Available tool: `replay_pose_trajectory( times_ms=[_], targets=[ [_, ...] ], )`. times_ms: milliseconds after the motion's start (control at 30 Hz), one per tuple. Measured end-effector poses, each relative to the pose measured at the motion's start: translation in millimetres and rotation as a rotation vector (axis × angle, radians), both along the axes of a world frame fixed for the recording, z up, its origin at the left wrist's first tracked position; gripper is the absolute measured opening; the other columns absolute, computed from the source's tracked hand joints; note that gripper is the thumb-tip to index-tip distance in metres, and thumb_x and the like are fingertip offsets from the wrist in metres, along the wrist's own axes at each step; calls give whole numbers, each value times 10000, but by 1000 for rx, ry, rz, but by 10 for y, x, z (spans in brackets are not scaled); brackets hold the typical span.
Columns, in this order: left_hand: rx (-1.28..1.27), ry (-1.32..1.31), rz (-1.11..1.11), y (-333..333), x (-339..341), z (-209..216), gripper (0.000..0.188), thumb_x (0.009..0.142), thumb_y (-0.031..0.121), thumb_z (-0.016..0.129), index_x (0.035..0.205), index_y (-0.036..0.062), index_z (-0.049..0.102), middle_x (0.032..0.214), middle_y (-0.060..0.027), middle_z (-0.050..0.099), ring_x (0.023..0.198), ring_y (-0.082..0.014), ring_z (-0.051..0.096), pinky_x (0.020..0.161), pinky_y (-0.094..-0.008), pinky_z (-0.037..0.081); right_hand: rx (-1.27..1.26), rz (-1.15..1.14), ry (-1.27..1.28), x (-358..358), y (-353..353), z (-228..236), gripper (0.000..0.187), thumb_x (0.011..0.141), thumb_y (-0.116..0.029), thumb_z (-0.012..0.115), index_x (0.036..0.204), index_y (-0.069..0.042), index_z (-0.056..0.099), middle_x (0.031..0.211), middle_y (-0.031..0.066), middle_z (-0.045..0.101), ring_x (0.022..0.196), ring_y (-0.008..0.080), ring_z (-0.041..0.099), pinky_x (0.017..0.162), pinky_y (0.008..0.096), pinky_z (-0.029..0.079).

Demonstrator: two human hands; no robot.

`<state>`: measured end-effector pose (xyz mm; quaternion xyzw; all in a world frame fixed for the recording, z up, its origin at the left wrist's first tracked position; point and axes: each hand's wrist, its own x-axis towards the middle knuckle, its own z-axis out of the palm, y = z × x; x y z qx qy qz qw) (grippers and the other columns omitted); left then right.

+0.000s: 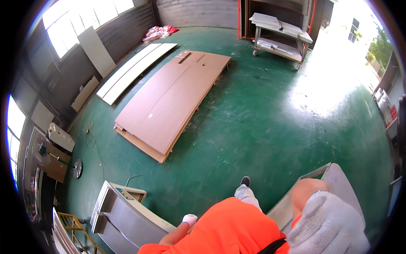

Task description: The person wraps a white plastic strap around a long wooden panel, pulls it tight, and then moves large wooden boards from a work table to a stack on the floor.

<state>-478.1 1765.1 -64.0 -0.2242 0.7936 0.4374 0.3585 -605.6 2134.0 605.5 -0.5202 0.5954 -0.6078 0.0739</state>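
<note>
My left hand [190,219], in a white glove, hangs low beside the orange top that I wear. Nearest to it is a grey metal cabinet-like machine [133,222] with a pale edge; whether they touch I cannot tell. Its fingers are too small to make out. Bent up close at the lower right, my right arm brings my right hand [330,224], in a thick white knitted glove, near the view's edge. Its fingers are hidden. Behind that arm is a pale grey panel-sided piece [344,190].
Brown boards [169,101] lie stacked mid-floor, with long white panels [137,70] beyond. A wheeled cart [279,40] bearing boards stands far right, near the bright doorway. To the left are a standing fan [42,149], a loose cable [89,133] and a yellow-framed trolley [72,224].
</note>
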Motion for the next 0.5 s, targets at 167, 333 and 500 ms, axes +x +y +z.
replay_pose_trajectory(
  times_ms=[167, 333, 500],
  targets=[
    [13, 0, 170, 12, -981, 165, 219, 843, 189, 574, 735, 34, 684, 657, -66, 632, 665, -171, 610, 646, -367, 491, -167, -1, 89, -714, 471, -133, 229, 798, -137, 624, 616, -88, 494, 628, 38, 477, 439, 133, 377, 398, 295, 225],
    [-452, 252, -556, 60, -1736, -16, 121, 799, 160, 639, 743, 64, 688, 751, -113, 694, 756, -270, 687, 706, -412, 530, -282, -8, 141, -1563, 1090, -167, 239, 817, -168, 628, 623, -97, 508, 660, 41, 500, 451, 136, 398, 400, 296, 238],
    [-158, 21, -95, 1297, -3038, 323, 151, 831, 170, 583, 791, 79, 696, 850, -112, 726, 775, -300, 682, 709, -413, 529, -384, -38, 211, -2305, 1725, -120, 251, 835, -198, 632, 629, -106, 522, 691, 44, 522, 463, 138, 420, 402, 297, 251]
  ],
)
